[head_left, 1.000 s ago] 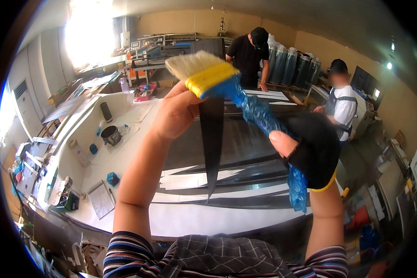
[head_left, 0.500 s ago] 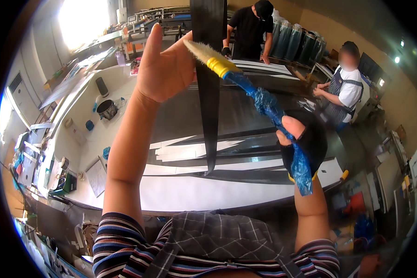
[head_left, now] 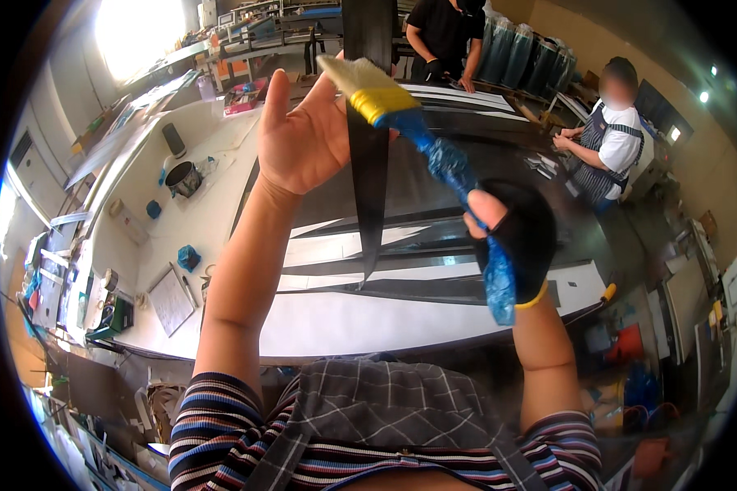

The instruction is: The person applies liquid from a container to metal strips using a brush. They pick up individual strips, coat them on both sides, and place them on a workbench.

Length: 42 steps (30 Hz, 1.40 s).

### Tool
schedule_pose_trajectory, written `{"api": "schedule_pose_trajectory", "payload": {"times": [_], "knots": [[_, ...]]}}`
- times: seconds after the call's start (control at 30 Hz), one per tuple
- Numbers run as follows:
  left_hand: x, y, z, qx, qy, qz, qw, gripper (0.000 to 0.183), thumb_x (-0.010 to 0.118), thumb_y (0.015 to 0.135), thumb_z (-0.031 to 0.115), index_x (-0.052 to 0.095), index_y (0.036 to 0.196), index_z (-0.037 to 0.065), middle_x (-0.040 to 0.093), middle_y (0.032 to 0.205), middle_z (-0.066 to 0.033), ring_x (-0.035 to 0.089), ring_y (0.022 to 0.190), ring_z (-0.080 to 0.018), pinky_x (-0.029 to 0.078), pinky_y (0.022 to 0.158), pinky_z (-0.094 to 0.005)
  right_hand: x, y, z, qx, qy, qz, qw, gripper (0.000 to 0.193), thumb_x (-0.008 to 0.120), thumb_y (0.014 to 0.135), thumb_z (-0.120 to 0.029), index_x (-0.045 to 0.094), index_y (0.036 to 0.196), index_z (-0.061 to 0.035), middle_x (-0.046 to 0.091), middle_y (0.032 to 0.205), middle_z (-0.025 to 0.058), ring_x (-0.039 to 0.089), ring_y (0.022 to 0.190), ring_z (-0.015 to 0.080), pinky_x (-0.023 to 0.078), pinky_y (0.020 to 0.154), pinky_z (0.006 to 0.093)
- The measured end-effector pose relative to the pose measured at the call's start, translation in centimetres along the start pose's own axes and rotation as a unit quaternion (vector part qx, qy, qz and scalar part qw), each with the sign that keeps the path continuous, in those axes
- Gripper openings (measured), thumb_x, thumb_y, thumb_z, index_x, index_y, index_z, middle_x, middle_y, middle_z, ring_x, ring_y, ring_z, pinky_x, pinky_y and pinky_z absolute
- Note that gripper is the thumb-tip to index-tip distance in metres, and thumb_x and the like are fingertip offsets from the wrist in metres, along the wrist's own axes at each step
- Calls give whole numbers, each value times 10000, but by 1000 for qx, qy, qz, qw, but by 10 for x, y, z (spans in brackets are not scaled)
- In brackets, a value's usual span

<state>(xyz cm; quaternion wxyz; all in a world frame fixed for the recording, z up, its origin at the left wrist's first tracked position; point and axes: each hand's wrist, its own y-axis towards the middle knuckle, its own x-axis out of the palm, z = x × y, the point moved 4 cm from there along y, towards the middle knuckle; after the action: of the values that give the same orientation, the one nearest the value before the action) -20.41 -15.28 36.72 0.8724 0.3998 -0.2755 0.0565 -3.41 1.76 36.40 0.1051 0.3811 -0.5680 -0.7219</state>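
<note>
My right hand, in a black glove with bare fingertips and a yellow cuff, grips a paintbrush. Its bristles are pale, its ferrule is yellow, and blue plastic film wraps the handle. The bristles lie across the front of a long black strip, though whether they touch it I cannot tell. This strip runs down from the top edge and tapers to a point above the table. Bare, my left hand supports the strip from behind, thumb stretched away and fingers mostly hidden by it.
White and black sheets cover the near part of the dark table. Leftward, a white surface holds a black pot, a blue crumpled bundle and a clipboard. Two people stand at the far side and right.
The brush and my right hand have moved left and slightly up, and the brush has turned to show its broad side. My left hand has shifted slightly right.
</note>
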Motion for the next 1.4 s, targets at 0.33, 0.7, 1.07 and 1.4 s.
{"api": "schedule_pose_trajectory", "payload": {"times": [0.33,0.7,1.07,1.4], "knots": [[-8,2,9,-5,65,41,997,781,406,881,604,206,1497,168,219,1518,-201,257,1380,-412,290,1059,-594,11,-42,-5,-73,-55,-39,995,389,736,771,-107,582,1122,-169,619,912,64,608,812,232,499,698,318],[-11,7,16,-86,271,24,958,669,544,893,226,244,1458,33,311,1450,-276,376,1328,-372,326,1090,-431,8,-55,-8,-94,-102,-62,988,410,760,764,-146,580,1132,-170,597,903,54,594,825,214,509,727,306],[-26,6,15,-157,282,140,936,515,417,975,287,321,1424,54,477,1354,-229,471,1260,-358,397,1036,-440,4,-54,1,-109,-122,-60,985,370,736,789,-156,587,1128,-158,602,910,64,594,823,222,502,725,312],[-39,-2,14,-154,201,174,952,448,329,1007,260,328,1399,45,428,1360,-296,459,1260,-386,409,1032,-459,11,-58,5,-93,-67,-105,988,351,745,786,-177,585,1098,-162,594,898,53,592,819,214,502,717,307]]}}
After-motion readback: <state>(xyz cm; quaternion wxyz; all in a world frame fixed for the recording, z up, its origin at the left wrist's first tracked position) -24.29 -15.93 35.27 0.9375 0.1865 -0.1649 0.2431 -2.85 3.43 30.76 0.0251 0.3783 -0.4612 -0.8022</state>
